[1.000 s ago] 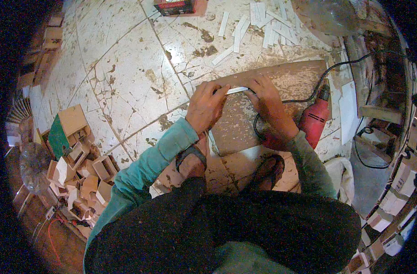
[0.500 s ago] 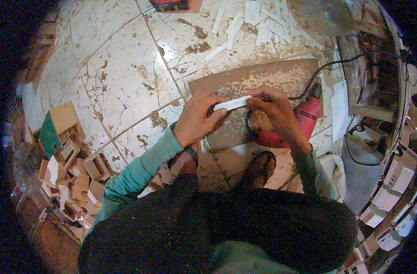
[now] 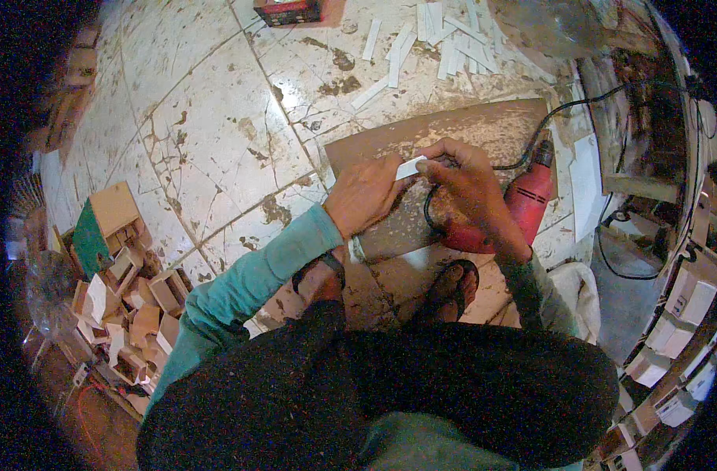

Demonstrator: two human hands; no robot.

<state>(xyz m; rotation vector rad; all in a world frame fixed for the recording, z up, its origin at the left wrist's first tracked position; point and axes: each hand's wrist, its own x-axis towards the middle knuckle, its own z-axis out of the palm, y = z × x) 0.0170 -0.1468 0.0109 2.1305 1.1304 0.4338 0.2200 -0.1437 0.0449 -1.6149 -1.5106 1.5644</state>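
Note:
A short white strip (image 3: 409, 167) is gripped between my two hands, above a worn brown board (image 3: 468, 125). My left hand (image 3: 366, 192) is closed round its left part and covers most of it. The fingertips of my right hand (image 3: 464, 177) pinch the strip's right end. Just right of my right hand, a red power drill (image 3: 526, 200) lies on the board, its chuck pointing away from me. My right hand and forearm hide part of the drill's handle.
Several loose white strips (image 3: 453, 47) lie on the tiled floor beyond the board. A red box (image 3: 289, 11) sits at the far edge. Small wooden pieces (image 3: 143, 318) are heaped at left beside a green-sided box (image 3: 90, 235). A black cable (image 3: 586, 106) runs off to the right.
My left hand has slid right along the strip and turned, so less of the strip shows. My right hand has shifted slightly and keeps its pinch.

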